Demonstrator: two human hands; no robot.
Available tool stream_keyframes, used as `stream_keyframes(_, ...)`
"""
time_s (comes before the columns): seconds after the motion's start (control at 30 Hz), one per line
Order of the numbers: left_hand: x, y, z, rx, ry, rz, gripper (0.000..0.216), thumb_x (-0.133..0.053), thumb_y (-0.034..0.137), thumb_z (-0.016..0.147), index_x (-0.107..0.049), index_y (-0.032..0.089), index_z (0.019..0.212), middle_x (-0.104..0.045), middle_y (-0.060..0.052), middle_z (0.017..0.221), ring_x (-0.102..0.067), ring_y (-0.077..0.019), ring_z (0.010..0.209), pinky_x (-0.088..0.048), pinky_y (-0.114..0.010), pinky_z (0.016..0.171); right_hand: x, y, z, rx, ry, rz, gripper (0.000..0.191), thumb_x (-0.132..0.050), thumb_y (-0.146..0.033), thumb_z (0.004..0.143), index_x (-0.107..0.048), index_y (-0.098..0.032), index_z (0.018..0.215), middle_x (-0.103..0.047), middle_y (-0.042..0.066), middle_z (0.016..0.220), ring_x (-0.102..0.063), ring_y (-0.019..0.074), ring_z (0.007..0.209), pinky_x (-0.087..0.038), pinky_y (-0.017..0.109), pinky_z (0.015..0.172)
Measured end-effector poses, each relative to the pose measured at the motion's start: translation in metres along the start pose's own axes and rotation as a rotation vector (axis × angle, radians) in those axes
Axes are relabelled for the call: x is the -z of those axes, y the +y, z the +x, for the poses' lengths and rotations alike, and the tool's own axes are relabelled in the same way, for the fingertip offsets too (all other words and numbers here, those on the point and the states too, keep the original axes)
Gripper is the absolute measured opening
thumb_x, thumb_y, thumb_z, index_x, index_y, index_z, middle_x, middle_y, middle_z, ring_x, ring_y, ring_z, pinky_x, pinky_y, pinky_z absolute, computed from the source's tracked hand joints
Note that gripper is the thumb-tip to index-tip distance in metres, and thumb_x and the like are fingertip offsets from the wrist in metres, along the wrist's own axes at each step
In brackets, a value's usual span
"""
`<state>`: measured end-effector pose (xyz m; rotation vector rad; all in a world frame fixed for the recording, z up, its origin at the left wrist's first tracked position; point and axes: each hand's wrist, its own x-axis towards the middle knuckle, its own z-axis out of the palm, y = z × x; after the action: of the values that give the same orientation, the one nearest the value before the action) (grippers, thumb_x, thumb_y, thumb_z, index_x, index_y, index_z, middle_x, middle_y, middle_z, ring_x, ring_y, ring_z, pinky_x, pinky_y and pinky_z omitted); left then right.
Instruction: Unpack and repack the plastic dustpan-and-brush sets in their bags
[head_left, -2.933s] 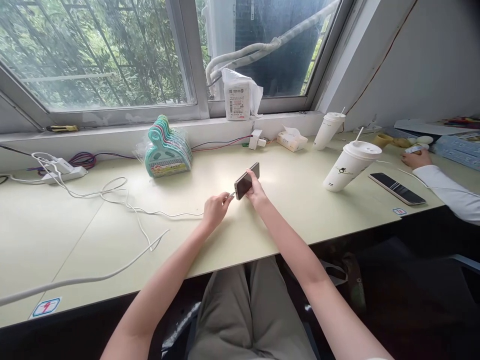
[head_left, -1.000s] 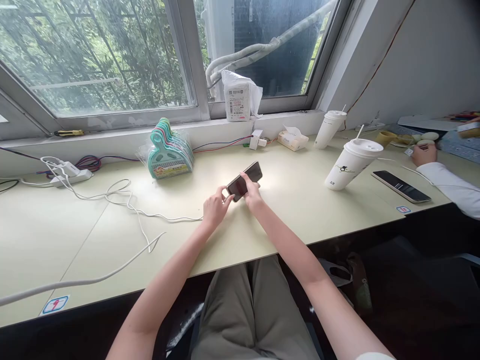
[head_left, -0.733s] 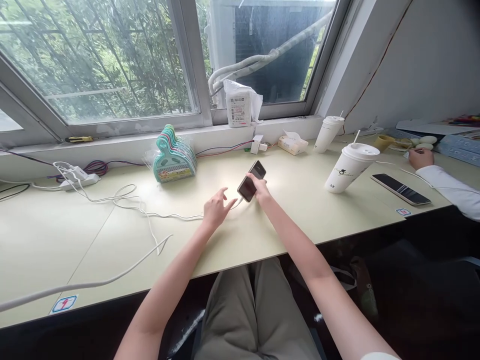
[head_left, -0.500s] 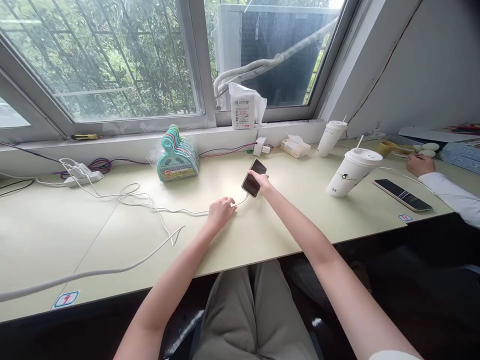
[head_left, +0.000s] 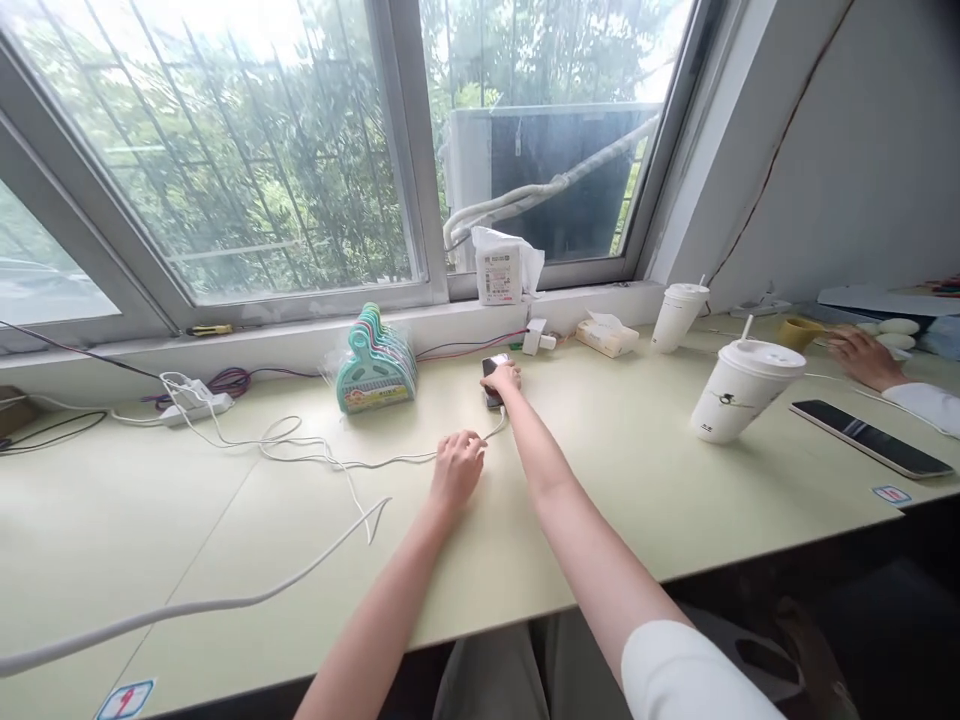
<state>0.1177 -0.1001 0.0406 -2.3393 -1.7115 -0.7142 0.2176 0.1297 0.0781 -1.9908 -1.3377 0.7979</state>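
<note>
My right hand [head_left: 505,378] reaches out over the table, fingers closed around the sides of a dark smartphone [head_left: 493,398]. The phone seems to lie on the tabletop, its screen up and partly covered by the hand. From its near end runs a white charging cable [head_left: 401,461]. Closer to me, my left hand [head_left: 459,466] rests on the table with curled fingers on that cable. The cable enters at the hand's left side and comes out by the fingertips.
Left of the hands stand several bagged teal fan-shaped boards [head_left: 376,370]. A power strip [head_left: 196,402] lies behind looped cable. To the right are a tissue pack [head_left: 606,334], two white cups [head_left: 742,392], another phone [head_left: 870,437] and a co-worker's hand [head_left: 862,357]. A thick white cable [head_left: 225,604] crosses the front left.
My right hand has moved the phone farther from me and lowered it, turning it straighter. My left hand keeps to the cable. The view has tilted up; the co-worker's hand has lifted and opened somewhat.
</note>
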Motion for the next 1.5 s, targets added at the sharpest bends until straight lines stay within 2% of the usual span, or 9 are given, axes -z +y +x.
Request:
stream_keyframes(0.13, -0.012, -0.004, 0.003, -0.045, -0.022, -0.057, 0.021, -0.047, 0.012, 0.089, -0.064, 0.022, 0.098, -0.065, -0.005, 0.104, -0.058, -0.0198, 0.099, -0.04, -0.037, 0.093, -0.009, 0.001, 0.033, -0.044, 0.017, -0.025, 0.102, -0.088, -0.016, 0.047, -0.035, -0.001, 0.132, -0.042, 0.034, 0.129, -0.047, 0.0368, 0.125, -0.043, 0.049, 0.098)
stream_keyframes(0.37, -0.021, -0.017, 0.01, 0.031, 0.002, -0.165, 0.019, -0.048, 0.012, 0.089, -0.063, 0.021, 0.095, -0.066, -0.004, 0.1, -0.058, -0.0187, 0.097, -0.039, -0.037, 0.093, -0.002, 0.017, 0.076, 0.091, 0.164, -0.345, 0.09, -0.082, -0.031, 0.062, -0.039, -0.004, 0.135, -0.039, 0.032, 0.136, -0.037, 0.0371, 0.132, -0.038, 0.051, 0.1)
stream_keyframes(0.53, -0.018, -0.017, 0.012, 0.158, 0.064, -0.255, 0.018, -0.048, 0.012, 0.088, -0.063, 0.022, 0.092, -0.068, -0.002, 0.093, -0.06, -0.0177, 0.091, -0.039, -0.035, 0.088, -0.009, -0.005, 0.045, 0.52, 0.307, -0.255, 0.042, -0.064, -0.037, 0.082, -0.058, -0.013, 0.116, -0.055, 0.02, 0.125, -0.049, 0.0315, 0.12, -0.037, 0.046, 0.098)
stream_keyframes(0.7, -0.01, -0.021, 0.014, 0.398, 0.237, -0.382, 0.018, -0.048, 0.018, 0.088, -0.064, 0.022, 0.095, -0.069, 0.0, 0.08, -0.059, -0.0145, 0.068, -0.04, -0.032, 0.082, -0.064, -0.044, -0.037, 1.078, -0.257, -0.076, 0.027, -0.064, -0.039, 0.083, -0.062, -0.024, 0.106, -0.068, 0.003, 0.102, -0.06, 0.0189, 0.096, -0.044, 0.03, 0.08)
stream_keyframes(0.77, -0.005, -0.033, 0.015, 0.53, 0.319, -0.408, 0.019, -0.047, 0.021, 0.088, -0.064, 0.022, 0.096, -0.069, 0.0, 0.075, -0.059, -0.0148, 0.063, -0.04, -0.031, 0.079, -0.091, -0.051, -0.065, 1.085, -0.288, -0.097, 0.037, -0.07, -0.038, 0.079, -0.057, -0.025, 0.111, -0.068, 0.003, 0.102, -0.059, 0.0208, 0.098, -0.043, 0.031, 0.079)
stream_keyframes(0.9, 0.012, -0.078, 0.01, 0.826, 0.338, -0.402, 0.017, -0.049, 0.025, 0.085, -0.065, 0.023, 0.092, -0.071, -0.005, 0.084, -0.064, -0.0209, 0.075, -0.04, -0.032, 0.076, -0.126, -0.055, -0.09, 0.9, -0.086, -0.044, 0.035, -0.067, -0.03, 0.082, -0.051, -0.021, 0.112, -0.062, 0.008, 0.115, -0.056, 0.0227, 0.107, -0.042, 0.034, 0.081)
stream_keyframes(1.1, 0.033, -0.133, -0.006, 1.165, 0.605, -0.199, 0.023, -0.045, 0.022, 0.084, -0.065, 0.022, 0.094, -0.066, -0.011, 0.112, -0.06, -0.0275, 0.105, -0.028, -0.048, 0.101, -0.133, -0.059, -0.089, 0.834, -0.033, -0.031, 0.033, -0.063, -0.016, 0.083, -0.048, -0.021, 0.112, -0.064, 0.008, 0.111, -0.059, 0.0215, 0.102, -0.04, 0.034, 0.083)
stream_keyframes(1.27, 0.029, -0.138, -0.006, 1.085, 0.744, -0.115, 0.021, -0.048, 0.016, 0.08, -0.065, 0.023, 0.09, -0.062, -0.01, 0.118, -0.051, -0.0294, 0.116, -0.025, -0.053, 0.104, -0.132, -0.066, -0.086, 0.78, -0.087, -0.052, 0.02, -0.059, -0.017, 0.084, -0.053, -0.02, 0.103, -0.067, 0.007, 0.098, -0.061, 0.0224, 0.094, -0.039, 0.035, 0.083)
stream_keyframes(1.5, 0.014, -0.124, 0.011, 0.661, 0.805, -0.296, 0.022, -0.043, 0.01, 0.078, -0.063, 0.021, 0.079, -0.06, -0.009, 0.097, -0.054, -0.0257, 0.103, -0.038, -0.044, 0.096, -0.107, -0.068, -0.099, 0.869, 0.02, 0.331, 0.01, -0.044, -0.013, 0.086, -0.05, -0.021, 0.087, -0.059, 0.007, 0.1, -0.055, 0.0184, 0.093, -0.041, 0.029, 0.082)
